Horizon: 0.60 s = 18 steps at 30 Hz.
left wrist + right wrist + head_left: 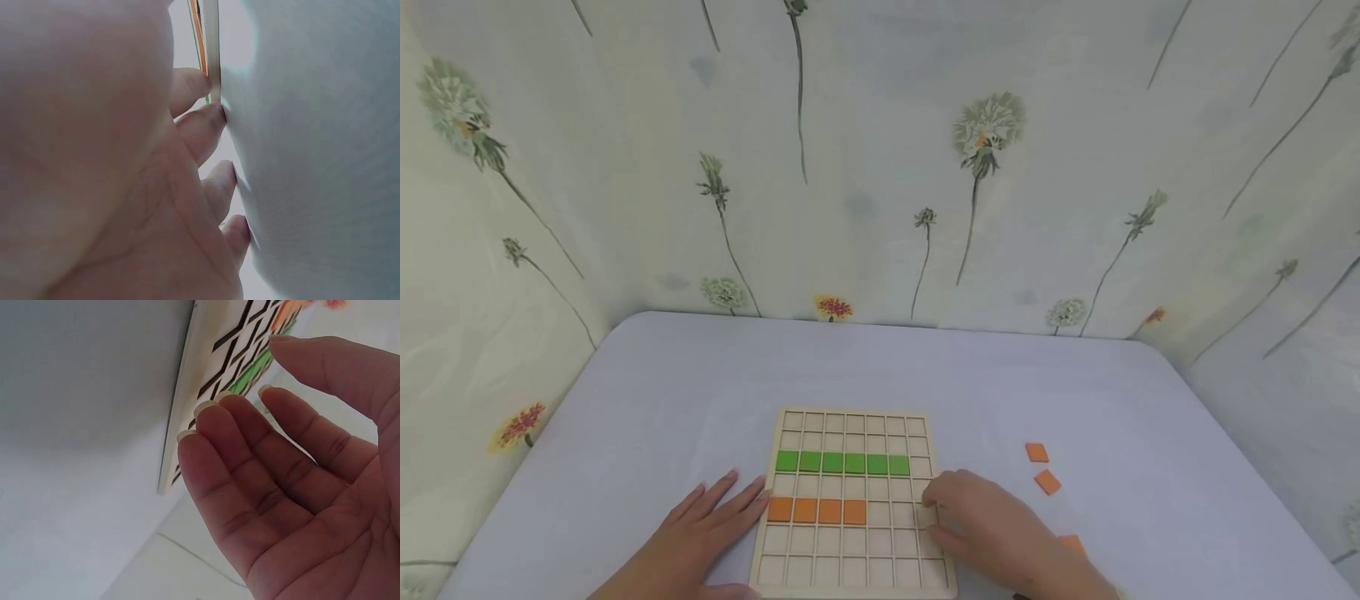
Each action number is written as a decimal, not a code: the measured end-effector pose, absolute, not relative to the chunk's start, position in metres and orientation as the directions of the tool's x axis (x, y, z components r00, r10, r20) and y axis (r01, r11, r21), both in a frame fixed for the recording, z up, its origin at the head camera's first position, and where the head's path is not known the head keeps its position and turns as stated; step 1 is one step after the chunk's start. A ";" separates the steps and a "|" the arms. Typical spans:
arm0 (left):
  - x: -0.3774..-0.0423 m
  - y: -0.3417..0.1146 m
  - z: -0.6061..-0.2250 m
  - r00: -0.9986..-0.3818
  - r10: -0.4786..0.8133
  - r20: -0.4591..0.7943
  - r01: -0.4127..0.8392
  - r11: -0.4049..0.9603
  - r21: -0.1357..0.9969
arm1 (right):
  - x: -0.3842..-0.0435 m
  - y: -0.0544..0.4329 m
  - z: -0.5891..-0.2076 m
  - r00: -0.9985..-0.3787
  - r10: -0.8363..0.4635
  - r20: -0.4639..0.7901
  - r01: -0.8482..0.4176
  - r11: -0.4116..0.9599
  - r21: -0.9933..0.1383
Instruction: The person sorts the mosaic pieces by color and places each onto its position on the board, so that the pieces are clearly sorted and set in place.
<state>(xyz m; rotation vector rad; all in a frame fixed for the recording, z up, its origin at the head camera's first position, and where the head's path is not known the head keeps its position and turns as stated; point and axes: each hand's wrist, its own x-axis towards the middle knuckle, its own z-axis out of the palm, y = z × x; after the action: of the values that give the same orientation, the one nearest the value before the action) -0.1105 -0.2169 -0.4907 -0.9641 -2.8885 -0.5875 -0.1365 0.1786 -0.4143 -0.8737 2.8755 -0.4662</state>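
A wooden grid board [841, 569] lies on the table. One of its rows holds several green square tiles [854, 463], and a lower row holds several orange square tiles [830, 511] from the left edge inward. My left hand [703, 533] lies flat with spread fingers, its fingertips at the board's left edge. Over the board's right edge is my right hand [981, 525], fingers gently bent and thumb apart. In the right wrist view nothing sits between the thumb [337, 365] and fingers of that hand.
Right of the board, two loose orange tiles, a farther one [1037, 452] and a nearer one [1047, 482], lie on the white table [880, 367]. A third orange tile [1072, 545] is partly hidden by my right forearm. Flower-printed cloth [880, 208] surrounds the table.
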 end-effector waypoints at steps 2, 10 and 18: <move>-0.111 -0.217 -0.491 -0.802 0.574 0.164 0.593 0.734 0.332 | -0.136 0.181 -0.413 -0.833 -0.554 -0.006 -0.523 0.790 -0.320; -0.110 -0.216 -0.489 -0.803 0.573 0.165 0.592 0.731 0.339 | -0.131 0.191 -0.413 -0.840 -0.543 0.006 -0.518 0.798 -0.306; -0.110 -0.217 -0.489 -0.802 0.574 0.166 0.593 0.730 0.340 | -0.129 0.197 -0.410 -0.872 -0.485 -0.064 -0.453 0.850 -0.268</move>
<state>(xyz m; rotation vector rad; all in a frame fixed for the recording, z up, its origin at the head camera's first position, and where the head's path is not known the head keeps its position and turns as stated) -0.1096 -0.2168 -0.4893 -0.9714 -2.8759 -0.5913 -0.1294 0.1968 -0.4104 -0.7382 2.8961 -0.3721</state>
